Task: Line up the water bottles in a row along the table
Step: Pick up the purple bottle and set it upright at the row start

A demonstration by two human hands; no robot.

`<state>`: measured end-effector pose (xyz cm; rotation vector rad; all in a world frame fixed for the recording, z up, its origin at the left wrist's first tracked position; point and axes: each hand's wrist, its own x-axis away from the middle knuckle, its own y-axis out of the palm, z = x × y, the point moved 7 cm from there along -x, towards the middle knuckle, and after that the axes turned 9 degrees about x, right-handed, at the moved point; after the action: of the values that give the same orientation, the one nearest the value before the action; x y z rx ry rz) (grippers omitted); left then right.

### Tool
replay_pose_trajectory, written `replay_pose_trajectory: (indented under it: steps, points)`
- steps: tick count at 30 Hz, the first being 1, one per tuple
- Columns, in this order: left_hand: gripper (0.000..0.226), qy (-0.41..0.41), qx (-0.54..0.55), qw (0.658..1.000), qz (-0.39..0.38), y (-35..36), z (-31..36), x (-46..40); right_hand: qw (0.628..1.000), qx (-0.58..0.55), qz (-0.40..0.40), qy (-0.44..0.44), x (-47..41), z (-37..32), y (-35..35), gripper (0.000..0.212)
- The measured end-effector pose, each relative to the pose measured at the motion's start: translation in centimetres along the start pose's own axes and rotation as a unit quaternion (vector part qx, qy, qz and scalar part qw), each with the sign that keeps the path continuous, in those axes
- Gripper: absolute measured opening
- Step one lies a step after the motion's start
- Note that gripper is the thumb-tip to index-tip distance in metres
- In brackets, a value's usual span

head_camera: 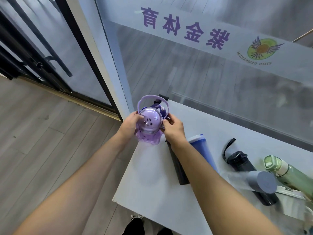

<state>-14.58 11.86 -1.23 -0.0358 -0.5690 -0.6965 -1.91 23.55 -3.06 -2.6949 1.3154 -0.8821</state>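
Note:
A purple bottle (pixel 149 126) with a domed lid, a cartoon face and a loop handle stands at the far left corner of the white table (pixel 152 180). My left hand (pixel 129 125) grips its left side and my right hand (pixel 172 128) grips its right side. To the right stand a slim black bottle (pixel 178 168), partly hidden by my right forearm, a blue tumbler (pixel 202 151), a black bottle with a strap (pixel 240 162), a clear bottle with a grey cap (pixel 260 183) and a green flask (pixel 284 170).
A glass wall with purple lettering (pixel 186 28) runs along the table's far edge. A dark-framed glass door (pixel 55 53) is at the left. Wood floor (pixel 42 133) lies left of the table. White papers (pixel 288 194) lie at the right edge.

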Motion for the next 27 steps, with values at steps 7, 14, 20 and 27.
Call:
replay_pose_trajectory:
  steps: [7,14,20,27]
  points:
    - [0.022,-0.006,-0.020,0.996,-0.085,5.0,2.7,-3.1,0.997,-0.035,0.068,0.009,-3.8,-0.3,-3.8,0.049]
    - [0.044,0.001,-0.026,0.995,-0.098,7.4,2.3,-7.2,0.994,-0.035,0.101,0.001,-7.4,-0.3,-6.2,0.052]
    - [0.054,0.014,-0.024,0.995,-0.099,8.2,2.4,-8.8,0.994,-0.035,0.098,-0.011,-9.1,-0.9,-6.9,0.052]
    - [0.057,0.010,0.004,0.995,-0.100,8.9,2.4,-9.6,0.994,-0.012,0.107,-0.013,-9.9,-1.0,-6.9,0.056]
